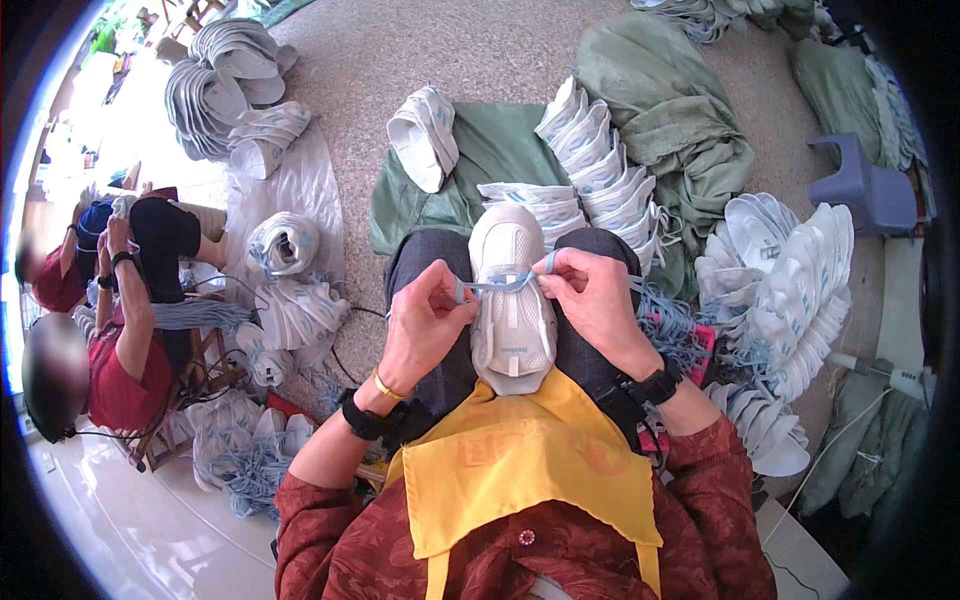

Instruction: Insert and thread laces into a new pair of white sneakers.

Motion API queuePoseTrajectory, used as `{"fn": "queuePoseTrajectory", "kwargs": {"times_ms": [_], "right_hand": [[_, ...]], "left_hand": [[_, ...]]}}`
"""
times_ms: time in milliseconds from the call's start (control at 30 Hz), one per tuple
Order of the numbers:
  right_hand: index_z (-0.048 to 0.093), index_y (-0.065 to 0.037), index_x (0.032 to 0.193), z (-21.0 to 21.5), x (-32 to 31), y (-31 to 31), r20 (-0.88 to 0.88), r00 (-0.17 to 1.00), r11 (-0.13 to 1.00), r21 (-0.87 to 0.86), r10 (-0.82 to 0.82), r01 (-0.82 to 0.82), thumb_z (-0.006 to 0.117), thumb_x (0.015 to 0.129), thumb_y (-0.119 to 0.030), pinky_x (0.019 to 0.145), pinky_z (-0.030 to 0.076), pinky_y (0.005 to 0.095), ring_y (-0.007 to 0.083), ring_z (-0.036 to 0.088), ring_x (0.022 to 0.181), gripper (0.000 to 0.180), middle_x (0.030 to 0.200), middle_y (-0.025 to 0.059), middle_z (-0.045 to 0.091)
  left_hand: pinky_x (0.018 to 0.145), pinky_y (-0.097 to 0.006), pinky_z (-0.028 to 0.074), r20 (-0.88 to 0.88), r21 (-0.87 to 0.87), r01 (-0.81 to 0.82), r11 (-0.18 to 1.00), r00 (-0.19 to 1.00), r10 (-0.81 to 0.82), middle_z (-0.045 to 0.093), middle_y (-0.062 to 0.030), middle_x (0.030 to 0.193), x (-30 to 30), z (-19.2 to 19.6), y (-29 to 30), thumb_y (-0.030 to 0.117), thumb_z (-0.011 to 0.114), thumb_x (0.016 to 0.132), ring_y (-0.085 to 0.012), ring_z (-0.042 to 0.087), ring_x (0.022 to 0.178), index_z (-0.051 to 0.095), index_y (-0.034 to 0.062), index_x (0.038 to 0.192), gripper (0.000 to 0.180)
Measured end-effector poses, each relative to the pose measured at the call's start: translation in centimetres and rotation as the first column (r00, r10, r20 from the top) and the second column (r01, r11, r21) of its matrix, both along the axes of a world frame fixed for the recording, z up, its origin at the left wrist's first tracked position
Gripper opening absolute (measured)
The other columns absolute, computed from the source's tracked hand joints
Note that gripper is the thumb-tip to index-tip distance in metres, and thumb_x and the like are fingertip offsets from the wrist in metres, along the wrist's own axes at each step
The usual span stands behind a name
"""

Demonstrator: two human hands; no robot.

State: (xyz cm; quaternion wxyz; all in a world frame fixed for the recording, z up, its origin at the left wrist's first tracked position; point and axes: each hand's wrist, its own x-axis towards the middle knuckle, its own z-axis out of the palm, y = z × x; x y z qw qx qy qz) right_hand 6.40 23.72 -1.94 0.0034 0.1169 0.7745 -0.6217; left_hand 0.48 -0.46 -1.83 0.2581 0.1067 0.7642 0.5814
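Observation:
A white mesh shoe upper (515,345) stands between my knees, its rounded toe pointing away from me. Across its middle runs a light blue shoelace (497,286), drawn out to both sides. My left hand (428,318) is closed, pinching the lace between thumb and fingertips at the upper's left side. On the opposite side my right hand (598,305) pinches the other part of the lace, its fingertips close against the upper. The lace's crossing over the upper is too small to make out clearly.
Stacked white uppers (600,165) and a single upper (424,138) lie on green cloth (480,125) ahead. More piles (790,290) stand right, with loose blue laces (668,325) nearby. At far right is a grey-blue stool (865,185). Two people in red work at left.

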Motion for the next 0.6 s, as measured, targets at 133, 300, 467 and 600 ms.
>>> {"fn": "queuePoseTrajectory", "kwargs": {"times_ms": [133,300,467,600], "right_hand": [[0.074,0.004,0.100,0.1,-0.5,-0.2,-0.004,0.999,0.992,0.119,0.034,-0.033,0.073,0.090,0.003,0.070,0.059,0.0303,0.0186,0.077,0.076,0.010,0.086,0.0152,0.077],[0.074,0.005,0.099,0.1,-0.3,-0.4,-0.015,0.999,0.990,0.140,0.032,-0.029,0.073,0.090,0.003,0.070,0.059,0.0314,0.0205,0.077,0.077,0.010,0.087,0.0154,0.077],[0.072,0.005,0.099,-0.3,-0.2,-0.3,-0.062,0.997,0.986,0.163,0.036,-0.025,0.070,0.091,0.005,0.069,0.059,0.0311,0.0189,0.076,0.075,0.008,0.087,0.0142,0.076],[0.072,0.005,0.099,0.1,-0.3,-0.6,-0.059,0.998,0.989,0.147,0.030,-0.021,0.070,0.091,0.005,0.067,0.058,0.0304,0.0170,0.075,0.074,0.008,0.085,0.0128,0.076]], "left_hand": [[0.075,-0.027,0.063,0.047,0.030,-0.045,0.999,0.998,0.044,0.068,-0.0067,0.095,-0.2,0.2,0.5,-0.009,0.067,0.093,-0.0106,0.070,0.087,0.043,0.0047,0.093,0.028],[0.073,-0.028,0.065,0.068,0.076,-0.126,0.989,0.990,0.121,0.067,-0.0078,0.096,-0.8,-0.2,1.1,-0.009,0.065,0.096,-0.0127,0.072,0.087,0.043,0.0048,0.095,0.026],[0.075,-0.028,0.065,0.047,0.120,-0.174,0.977,0.984,0.170,0.067,-0.0082,0.093,-1.4,-0.3,1.6,-0.009,0.068,0.094,-0.0125,0.071,0.087,0.042,0.0042,0.092,0.029],[0.069,-0.027,0.062,0.037,0.189,-0.208,0.959,0.978,0.205,0.070,-0.0078,0.088,-1.1,-1.0,1.8,-0.010,0.072,0.088,-0.0100,0.070,0.080,0.045,0.0019,0.089,0.030]]}}
